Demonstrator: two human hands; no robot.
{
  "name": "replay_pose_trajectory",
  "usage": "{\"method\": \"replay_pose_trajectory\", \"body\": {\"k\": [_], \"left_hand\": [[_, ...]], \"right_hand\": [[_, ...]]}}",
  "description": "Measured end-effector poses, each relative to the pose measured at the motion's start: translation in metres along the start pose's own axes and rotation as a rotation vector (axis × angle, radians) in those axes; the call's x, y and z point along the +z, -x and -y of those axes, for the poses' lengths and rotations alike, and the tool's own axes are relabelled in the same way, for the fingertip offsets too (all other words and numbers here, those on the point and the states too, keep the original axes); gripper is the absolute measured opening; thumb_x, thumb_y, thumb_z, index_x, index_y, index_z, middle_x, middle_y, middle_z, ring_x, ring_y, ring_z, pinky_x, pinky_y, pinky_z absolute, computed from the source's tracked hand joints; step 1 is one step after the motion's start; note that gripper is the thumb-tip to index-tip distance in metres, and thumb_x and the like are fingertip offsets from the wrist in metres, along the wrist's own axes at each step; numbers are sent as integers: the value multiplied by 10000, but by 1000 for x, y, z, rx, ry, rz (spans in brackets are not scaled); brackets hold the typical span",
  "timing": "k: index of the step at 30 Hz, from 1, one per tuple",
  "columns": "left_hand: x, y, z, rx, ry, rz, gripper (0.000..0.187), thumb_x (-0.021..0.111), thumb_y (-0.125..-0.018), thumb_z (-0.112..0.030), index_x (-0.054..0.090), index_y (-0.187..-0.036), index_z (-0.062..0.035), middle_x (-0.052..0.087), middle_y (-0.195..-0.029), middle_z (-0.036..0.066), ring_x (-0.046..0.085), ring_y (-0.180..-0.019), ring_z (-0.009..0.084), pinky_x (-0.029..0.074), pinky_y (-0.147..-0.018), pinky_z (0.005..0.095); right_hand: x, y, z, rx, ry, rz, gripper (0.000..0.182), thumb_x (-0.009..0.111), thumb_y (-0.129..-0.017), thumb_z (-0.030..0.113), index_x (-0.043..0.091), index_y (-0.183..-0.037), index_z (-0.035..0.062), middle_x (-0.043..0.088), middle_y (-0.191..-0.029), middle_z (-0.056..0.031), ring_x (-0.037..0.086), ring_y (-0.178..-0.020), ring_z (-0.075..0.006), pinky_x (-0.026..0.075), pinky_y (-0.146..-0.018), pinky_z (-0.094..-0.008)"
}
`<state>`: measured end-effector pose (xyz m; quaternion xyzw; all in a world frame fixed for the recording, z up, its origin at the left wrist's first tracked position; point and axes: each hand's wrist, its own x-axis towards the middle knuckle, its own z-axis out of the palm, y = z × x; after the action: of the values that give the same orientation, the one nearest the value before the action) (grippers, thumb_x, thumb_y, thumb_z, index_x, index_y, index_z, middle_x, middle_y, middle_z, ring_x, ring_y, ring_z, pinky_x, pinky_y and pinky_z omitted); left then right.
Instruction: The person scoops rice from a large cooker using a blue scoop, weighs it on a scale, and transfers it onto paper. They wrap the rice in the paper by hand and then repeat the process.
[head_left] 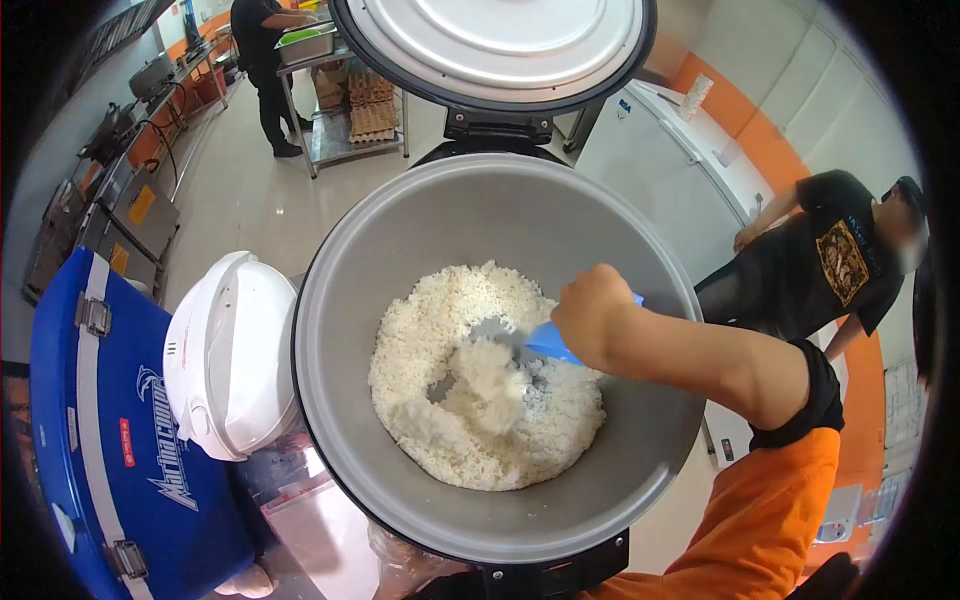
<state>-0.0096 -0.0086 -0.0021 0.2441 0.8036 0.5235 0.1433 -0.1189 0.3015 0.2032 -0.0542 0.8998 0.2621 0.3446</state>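
Observation:
A large grey rice cooker pot (390,250) fills the middle of the head view, its round lid (495,40) tipped up behind it. Cooked white rice (440,320) lies in the bottom of the pot. My right hand (592,318) reaches in from the right, shut on a blue rice paddle (548,343) whose blade carries a lump of rice (492,380). An orange sleeve with a black cuff covers that forearm. My left hand is out of sight.
A smaller white rice cooker (228,350) stands left of the pot, beside a blue cooler box (110,430). A person in black (820,260) leans at the right by a white chest freezer (660,170). Another person (262,60) works at a steel table far back.

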Motion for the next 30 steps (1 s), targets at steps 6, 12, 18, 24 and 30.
{"method": "replay_pose_trajectory", "body": {"k": [6,12,18,24,30], "left_hand": [[6,-8,4,-8,-51,-1,1032,737,-777,-417,85,-1469,-15,283,-1461,197,409,-1273,382,367,-1046,438],[9,-11,5,13,-101,-13,1050,746,-763,-418,83,-1467,-9,282,-1457,204,405,-1274,387,367,-1044,440],[4,-10,8,61,-144,-20,1068,755,-750,-419,80,-1465,-3,282,-1454,212,401,-1275,391,367,-1043,442],[-2,-13,8,80,-184,-41,1085,764,-736,-421,78,-1463,2,282,-1450,220,397,-1276,396,367,-1041,444],[-4,-18,8,96,-224,-48,1103,774,-723,-422,76,-1461,8,282,-1447,228,394,-1277,401,367,-1040,446]], "right_hand": [[23,-2,16,-64,-34,12,188,617,-767,114,716,-916,58,694,-935,-141,685,-875,-284,549,-707,-365],[23,2,48,-349,-435,109,222,534,-819,96,670,-943,-27,670,-937,-214,664,-900,-365,541,-768,-442],[18,-1,72,-304,-750,68,224,533,-875,162,652,-949,-14,654,-913,-248,644,-884,-391,510,-791,-451],[10,-18,40,-400,-705,41,315,501,-931,243,646,-1111,29,666,-879,-218,647,-851,-356,498,-772,-427],[20,-50,31,-692,-919,42,264,531,-919,243,678,-1038,58,683,-889,-173,657,-811,-300,497,-737,-402]]}}
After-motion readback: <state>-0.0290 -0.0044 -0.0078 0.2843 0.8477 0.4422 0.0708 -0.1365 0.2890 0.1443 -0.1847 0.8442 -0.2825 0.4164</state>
